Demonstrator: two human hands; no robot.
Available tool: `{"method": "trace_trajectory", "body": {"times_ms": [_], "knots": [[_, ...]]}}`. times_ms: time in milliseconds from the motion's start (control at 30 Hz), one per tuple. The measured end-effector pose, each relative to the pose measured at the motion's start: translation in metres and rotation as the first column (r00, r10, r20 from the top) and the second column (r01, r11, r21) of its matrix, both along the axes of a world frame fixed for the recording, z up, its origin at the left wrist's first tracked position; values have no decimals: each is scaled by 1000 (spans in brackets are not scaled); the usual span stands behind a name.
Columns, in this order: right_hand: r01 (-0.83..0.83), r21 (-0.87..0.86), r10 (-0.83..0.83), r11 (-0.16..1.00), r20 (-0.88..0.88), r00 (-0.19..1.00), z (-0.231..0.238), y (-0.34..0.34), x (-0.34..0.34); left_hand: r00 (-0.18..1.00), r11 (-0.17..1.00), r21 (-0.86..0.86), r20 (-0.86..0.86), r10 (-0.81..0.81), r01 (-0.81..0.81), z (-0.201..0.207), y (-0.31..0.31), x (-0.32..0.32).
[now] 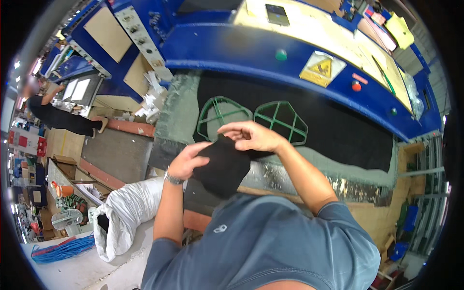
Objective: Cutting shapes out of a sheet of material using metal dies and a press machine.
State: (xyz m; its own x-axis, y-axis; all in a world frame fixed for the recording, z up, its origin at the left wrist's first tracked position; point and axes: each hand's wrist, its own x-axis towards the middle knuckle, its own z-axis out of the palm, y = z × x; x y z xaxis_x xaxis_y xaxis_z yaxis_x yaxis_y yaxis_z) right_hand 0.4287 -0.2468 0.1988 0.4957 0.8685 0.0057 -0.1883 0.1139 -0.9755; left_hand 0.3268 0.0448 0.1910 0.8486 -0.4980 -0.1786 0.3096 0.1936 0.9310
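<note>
Both hands hold a black fabric piece (pixel 223 166) up in front of my chest. My left hand (pixel 186 162) grips its left edge, a watch on that wrist. My right hand (pixel 251 136) pinches its top edge from above. Just beyond the hands, two green metal cutting frames (pixel 281 121) lie side by side on the black mat (pixel 338 130) of a blue press machine (pixel 251 53).
A white sack (pixel 123 212) lies on the floor at lower left, next to a small fan (pixel 65 220) and blue cord (pixel 63 249). Another person (pixel 58 116) bends over at a machine far left. A phone (pixel 277 14) rests on the machine's top.
</note>
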Motion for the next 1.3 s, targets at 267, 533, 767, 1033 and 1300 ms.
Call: {"method": "trace_trajectory", "body": {"times_ms": [267,533,767,1033,1300], "knots": [[654,-80,-464,752,640,612,49,-93,-83,967,967,-51,53,-248,251,-32,-93,31],[883,-199,-520,426,745,418,66,-211,-135,911,907,-144,-58,-408,396,-104,-286,-8],[996,-77,-277,35,957,83,-51,-353,-39,838,972,-78,-494,-230,221,-140,-399,14],[741,-192,-131,643,926,354,-109,-255,-30,819,928,371,-545,180,43,-110,-356,-17],[596,-383,148,706,903,404,-141,-195,14,543,649,412,-355,761,-639,-104,-301,-16]]}}
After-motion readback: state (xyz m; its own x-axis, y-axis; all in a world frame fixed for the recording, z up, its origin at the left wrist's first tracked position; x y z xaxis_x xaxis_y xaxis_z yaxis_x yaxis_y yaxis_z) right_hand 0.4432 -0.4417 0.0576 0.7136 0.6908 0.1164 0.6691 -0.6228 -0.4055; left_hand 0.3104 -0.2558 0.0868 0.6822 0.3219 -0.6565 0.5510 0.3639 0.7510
